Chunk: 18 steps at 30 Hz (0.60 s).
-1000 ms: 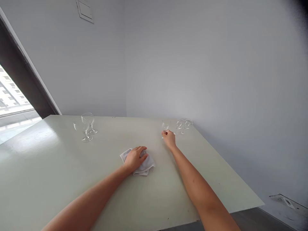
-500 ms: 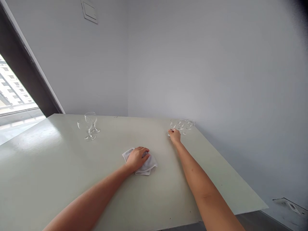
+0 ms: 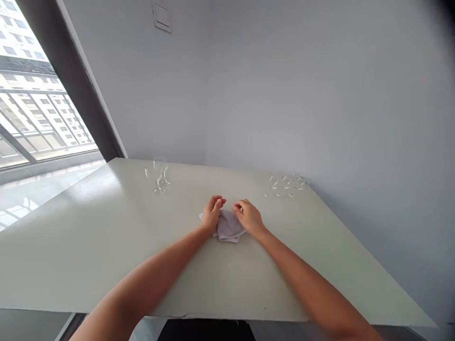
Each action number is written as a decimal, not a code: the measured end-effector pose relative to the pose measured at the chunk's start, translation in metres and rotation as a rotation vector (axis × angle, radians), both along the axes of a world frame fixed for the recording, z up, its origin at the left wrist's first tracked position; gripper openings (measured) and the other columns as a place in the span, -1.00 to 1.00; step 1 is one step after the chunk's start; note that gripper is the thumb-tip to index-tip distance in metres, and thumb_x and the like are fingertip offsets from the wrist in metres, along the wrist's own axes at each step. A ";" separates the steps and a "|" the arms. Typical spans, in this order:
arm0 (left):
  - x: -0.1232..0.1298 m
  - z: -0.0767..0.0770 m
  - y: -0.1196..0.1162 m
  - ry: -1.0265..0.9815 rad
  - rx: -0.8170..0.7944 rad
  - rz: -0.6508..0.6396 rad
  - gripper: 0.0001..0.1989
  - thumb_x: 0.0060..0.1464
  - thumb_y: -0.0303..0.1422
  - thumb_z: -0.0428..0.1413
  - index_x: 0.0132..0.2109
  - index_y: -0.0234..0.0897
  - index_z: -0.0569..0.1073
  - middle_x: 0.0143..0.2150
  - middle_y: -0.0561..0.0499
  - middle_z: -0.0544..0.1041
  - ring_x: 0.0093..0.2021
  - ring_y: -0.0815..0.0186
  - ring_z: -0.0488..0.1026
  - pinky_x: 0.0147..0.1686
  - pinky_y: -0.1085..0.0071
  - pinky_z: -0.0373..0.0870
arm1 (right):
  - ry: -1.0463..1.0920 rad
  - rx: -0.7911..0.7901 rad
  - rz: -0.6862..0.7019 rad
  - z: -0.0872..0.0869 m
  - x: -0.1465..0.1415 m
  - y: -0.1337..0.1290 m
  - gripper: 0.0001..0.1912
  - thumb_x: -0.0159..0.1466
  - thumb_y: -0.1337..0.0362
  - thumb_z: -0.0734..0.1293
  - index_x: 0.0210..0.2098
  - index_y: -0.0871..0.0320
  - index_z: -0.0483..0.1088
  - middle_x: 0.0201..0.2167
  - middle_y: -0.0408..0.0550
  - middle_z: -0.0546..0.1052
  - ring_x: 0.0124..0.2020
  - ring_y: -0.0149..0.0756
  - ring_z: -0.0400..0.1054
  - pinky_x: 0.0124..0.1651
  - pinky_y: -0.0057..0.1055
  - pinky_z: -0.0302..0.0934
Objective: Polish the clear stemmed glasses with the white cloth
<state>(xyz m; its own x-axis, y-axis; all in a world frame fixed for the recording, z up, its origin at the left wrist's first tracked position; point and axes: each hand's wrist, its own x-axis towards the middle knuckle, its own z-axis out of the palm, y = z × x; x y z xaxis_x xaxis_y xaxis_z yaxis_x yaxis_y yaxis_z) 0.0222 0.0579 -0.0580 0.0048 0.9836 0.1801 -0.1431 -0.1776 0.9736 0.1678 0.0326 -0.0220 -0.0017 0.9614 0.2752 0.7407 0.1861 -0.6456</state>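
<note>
A light grey cloth [image 3: 229, 226] lies crumpled on the pale table [image 3: 185, 279], between my two hands. My left hand [image 3: 213, 213] rests at the cloth's left side, its fingers curved and apart, with nothing seen in it. At the cloth's upper right, my right hand [image 3: 248, 217] has bent fingers pointing left; whether the fingertips touch the cloth is hard to tell. Toward the table's right edge stand several clear stemmed glasses [image 3: 285, 183] in a group. Two more clear glasses, one in front [image 3: 158, 182] and one behind [image 3: 161, 166], stand at the back left.
Grey walls [image 3: 302, 94] meet in a corner behind the table. A switch plate [image 3: 162, 16] is on the wall at upper left. On the far left is a window [image 3: 42, 104] with a dark frame. The table's near edge runs across my forearms.
My right hand has let go of the glass at the right group and come back beside the cloth. My left hand has lifted off the cloth's top to its left side. The view has shifted.
</note>
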 end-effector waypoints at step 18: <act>-0.096 0.027 0.032 0.059 -0.272 0.573 -0.70 -0.08 -0.35 0.03 -0.13 -0.20 0.21 -0.06 -0.08 0.32 -0.17 0.35 0.38 -0.27 0.38 0.32 | -0.122 -0.059 0.083 -0.031 -0.024 -0.003 -0.65 0.17 0.33 0.14 -0.06 0.14 0.32 -0.19 -0.03 0.36 -0.27 -0.34 0.33 -0.23 -0.42 0.16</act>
<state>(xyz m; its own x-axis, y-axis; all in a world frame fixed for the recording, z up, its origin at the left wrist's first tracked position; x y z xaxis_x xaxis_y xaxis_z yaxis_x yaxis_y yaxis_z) -0.0734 0.0894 -0.0307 -0.5332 0.8438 -0.0610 -0.0434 0.0447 0.9981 0.1436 0.0291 -0.0526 -0.1119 0.9711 0.2110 0.7976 0.2144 -0.5638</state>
